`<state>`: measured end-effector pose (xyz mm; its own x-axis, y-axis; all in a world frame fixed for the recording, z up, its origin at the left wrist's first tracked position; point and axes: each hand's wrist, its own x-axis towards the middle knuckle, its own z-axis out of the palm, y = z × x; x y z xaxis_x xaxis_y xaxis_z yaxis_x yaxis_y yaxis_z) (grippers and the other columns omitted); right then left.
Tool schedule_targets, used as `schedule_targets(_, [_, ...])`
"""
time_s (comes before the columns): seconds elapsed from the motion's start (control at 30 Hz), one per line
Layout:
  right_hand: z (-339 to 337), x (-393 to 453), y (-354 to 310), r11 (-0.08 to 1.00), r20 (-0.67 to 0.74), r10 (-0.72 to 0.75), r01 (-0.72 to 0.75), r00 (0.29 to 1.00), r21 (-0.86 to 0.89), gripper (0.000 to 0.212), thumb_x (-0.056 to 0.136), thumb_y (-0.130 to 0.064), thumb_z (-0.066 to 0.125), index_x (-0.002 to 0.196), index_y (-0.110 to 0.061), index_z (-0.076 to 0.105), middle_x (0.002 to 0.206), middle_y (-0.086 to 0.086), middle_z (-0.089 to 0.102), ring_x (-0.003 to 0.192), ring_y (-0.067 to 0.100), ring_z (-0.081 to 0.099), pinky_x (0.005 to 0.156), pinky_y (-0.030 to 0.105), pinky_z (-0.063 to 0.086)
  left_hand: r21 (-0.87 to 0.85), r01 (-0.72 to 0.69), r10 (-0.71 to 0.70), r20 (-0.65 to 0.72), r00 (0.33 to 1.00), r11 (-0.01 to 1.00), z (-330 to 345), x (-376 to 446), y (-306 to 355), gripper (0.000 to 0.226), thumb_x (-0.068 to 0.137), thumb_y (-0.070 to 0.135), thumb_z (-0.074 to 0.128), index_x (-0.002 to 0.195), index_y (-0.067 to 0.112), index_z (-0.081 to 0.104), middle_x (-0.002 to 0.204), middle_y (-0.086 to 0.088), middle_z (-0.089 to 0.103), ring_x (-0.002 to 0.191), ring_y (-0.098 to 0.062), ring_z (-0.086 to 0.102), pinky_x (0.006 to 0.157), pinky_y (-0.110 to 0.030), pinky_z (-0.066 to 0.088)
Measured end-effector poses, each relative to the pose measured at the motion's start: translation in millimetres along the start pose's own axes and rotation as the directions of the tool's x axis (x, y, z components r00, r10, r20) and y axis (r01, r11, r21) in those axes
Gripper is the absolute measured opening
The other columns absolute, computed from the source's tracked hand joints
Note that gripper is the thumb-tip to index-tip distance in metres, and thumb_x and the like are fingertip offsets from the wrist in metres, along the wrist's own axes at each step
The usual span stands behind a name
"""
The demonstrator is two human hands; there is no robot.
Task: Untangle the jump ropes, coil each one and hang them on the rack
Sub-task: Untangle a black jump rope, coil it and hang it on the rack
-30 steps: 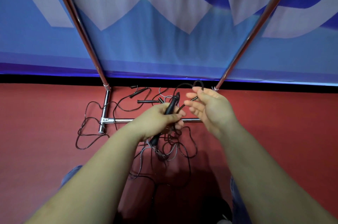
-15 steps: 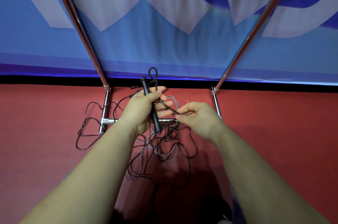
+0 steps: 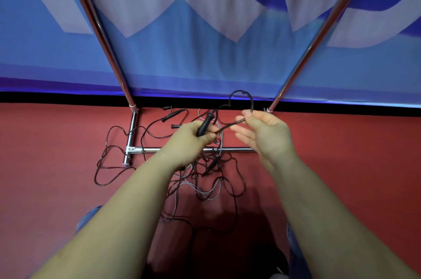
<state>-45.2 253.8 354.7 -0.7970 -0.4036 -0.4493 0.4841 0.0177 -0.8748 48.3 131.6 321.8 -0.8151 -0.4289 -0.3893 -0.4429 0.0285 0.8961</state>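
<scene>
My left hand [image 3: 190, 142] grips a black jump-rope handle [image 3: 205, 124] above the floor. From it a black cord [image 3: 241, 93] arcs up and over to my right hand [image 3: 265, 133], which pinches the cord between thumb and forefinger with the other fingers spread. Below both hands lies a tangle of black and grey ropes [image 3: 205, 185] on the red floor, draped over the rack's chrome base bar [image 3: 237, 149]. More black handles [image 3: 172, 116] lie behind the bar. The rack's two chrome uprights [image 3: 102, 35] rise out of the top of the view.
A blue and white banner [image 3: 205, 28] hangs right behind the rack. A loose black loop [image 3: 107, 165] trails left past the rack's left foot [image 3: 131, 139]. My knees in jeans [image 3: 87, 218] show at the bottom, over red floor.
My right hand has lifted from the tangle and drawn the cord up into a loop to the right. The handle in my left hand has tilted from upright to slanting.
</scene>
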Motion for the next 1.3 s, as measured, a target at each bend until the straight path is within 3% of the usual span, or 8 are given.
schedule_targets(0.2, [-2, 5, -3, 0.991, 0.056, 0.025, -0.032, 0.998, 0.13, 0.012, 0.095, -0.011, 0.052, 0.105, -0.01, 0.058, 0.092, 0.006, 0.067, 0.08, 0.016, 0.068, 0.07, 0.026, 0.057, -0.288, 0.076, -0.077, 0.009, 0.997, 0.954, 1, -2, 7, 0.006, 0.096, 0.007, 0.051, 0.096, 0.009, 0.056, 0.063, 0.001, 0.061, 0.055, -0.011, 0.063, 0.053, -0.024, 0.052])
schedule_targets(0.33, [0, 2, 14, 0.859, 0.235, 0.102, 0.033, 0.967, -0.511, 0.035, 0.089, 0.002, 0.055, 0.121, -0.01, 0.055, 0.109, 0.009, 0.063, 0.09, 0.017, 0.06, 0.075, 0.022, 0.05, -0.561, 0.111, -0.159, -0.037, 0.987, 0.82, -4, 1, 13, 0.016, 0.097, 0.005, 0.047, 0.092, 0.013, 0.059, 0.058, 0.003, 0.061, 0.051, -0.01, 0.065, 0.05, -0.026, 0.057])
schedule_targets(0.43, [1, -3, 25, 0.681, 0.323, 0.09, 0.179, 0.942, -0.71, 0.019, 0.085, 0.001, 0.059, 0.094, -0.016, 0.065, 0.101, 0.012, 0.07, 0.091, 0.025, 0.065, 0.089, 0.035, 0.052, -0.701, 0.104, -0.169, -0.025, 0.985, 0.705, -10, 2, 16, 0.019, 0.098, 0.005, 0.044, 0.093, 0.012, 0.061, 0.054, 0.005, 0.061, 0.053, -0.01, 0.067, 0.051, -0.027, 0.058])
schedule_targets(0.6, [0, 2, 21, 0.71, 0.261, -0.057, 0.223, 0.964, -0.668, 0.019, 0.088, -0.016, 0.063, 0.071, -0.023, 0.059, 0.071, -0.002, 0.064, 0.068, 0.012, 0.059, 0.072, 0.03, 0.05, -0.755, 0.072, -0.132, -0.02, 0.991, 0.652, -13, 0, 20, 0.021, 0.099, 0.008, 0.042, 0.099, 0.013, 0.063, 0.072, -0.001, 0.072, 0.066, -0.014, 0.071, 0.055, -0.028, 0.058])
schedule_targets(0.8, [2, 0, 0, 0.993, 0.092, 0.083, -0.074, 0.992, -0.096, 0.011, 0.092, -0.014, 0.056, 0.096, -0.005, 0.06, 0.078, 0.01, 0.067, 0.06, 0.011, 0.069, 0.056, 0.02, 0.056, -0.156, 0.101, -0.093, 0.058, 0.994, 0.983, -1, -3, 7, 0.017, 0.091, 0.009, 0.058, 0.094, 0.023, 0.067, 0.104, -0.004, 0.07, 0.1, -0.02, 0.062, 0.094, -0.038, 0.045])
schedule_targets(1.1, [-10, 10, -5, 0.938, -0.089, 0.132, -0.095, 0.987, 0.333, 0.007, 0.094, -0.011, 0.054, 0.095, -0.005, 0.057, 0.088, 0.013, 0.067, 0.063, 0.014, 0.07, 0.056, 0.02, 0.056, -0.329, 0.164, -0.08, 0.254, 0.964, 0.93, 3, -6, 11, 0.018, 0.097, 0.008, 0.047, 0.094, 0.015, 0.063, 0.069, -0.001, 0.07, 0.068, -0.013, 0.07, 0.06, -0.023, 0.052])
schedule_targets(1.23, [-8, 8, -3, 0.943, 0.07, 0.204, -0.215, 0.977, 0.255, 0.035, 0.092, 0.005, 0.046, 0.126, -0.004, 0.046, 0.104, 0.013, 0.065, 0.081, 0.018, 0.068, 0.066, 0.027, 0.056, -0.481, 0.137, -0.077, 0.143, 0.987, 0.866, 3, -3, 13, 0.013, 0.097, 0.004, 0.047, 0.095, 0.011, 0.058, 0.06, 0.001, 0.063, 0.063, -0.015, 0.068, 0.059, -0.031, 0.058])
schedule_targets(1.3, [-6, 5, 2, 0.972, 0.192, 0.217, -0.193, 0.957, -0.134, 0.056, 0.088, 0.01, 0.047, 0.14, -0.009, 0.036, 0.109, 0.01, 0.065, 0.095, 0.02, 0.064, 0.072, 0.027, 0.052, -0.606, 0.128, -0.124, 0.049, 0.991, 0.785, -1, 0, 15, 0.015, 0.097, 0.004, 0.045, 0.093, 0.011, 0.057, 0.058, 0.0, 0.063, 0.059, -0.015, 0.068, 0.057, -0.033, 0.059])
